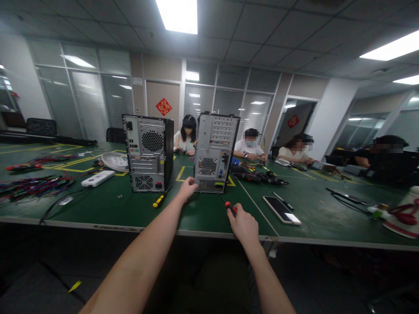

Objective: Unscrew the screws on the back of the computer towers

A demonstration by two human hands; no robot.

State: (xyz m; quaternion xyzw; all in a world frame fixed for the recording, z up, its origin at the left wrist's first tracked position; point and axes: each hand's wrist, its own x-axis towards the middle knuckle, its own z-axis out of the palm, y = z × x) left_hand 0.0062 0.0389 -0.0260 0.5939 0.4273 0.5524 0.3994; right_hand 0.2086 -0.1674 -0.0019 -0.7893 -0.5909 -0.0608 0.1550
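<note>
A grey computer tower (203, 148) stands upright on the green table, its back panel facing me. My left hand (188, 189) is closed at the tower's lower left edge, with fingertips against the case. My right hand (245, 224) is wrapped round a red-and-black screwdriver (231, 209). The screwdriver's thin shaft points up and left toward the tower's lower right corner; whether its tip touches the case I cannot tell. To the left stands a second computer tower (145, 152), also back panel forward. A yellow-and-black screwdriver (159, 200) lies in front of it.
A phone (282, 210) lies to the right. Leftward are a white power strip (98, 178), a white basket (114, 160), bundled wires (36, 185) and small screws (119, 196). Black cables and tools (258, 176) lie behind the phone. Several people sit across the table (209, 218).
</note>
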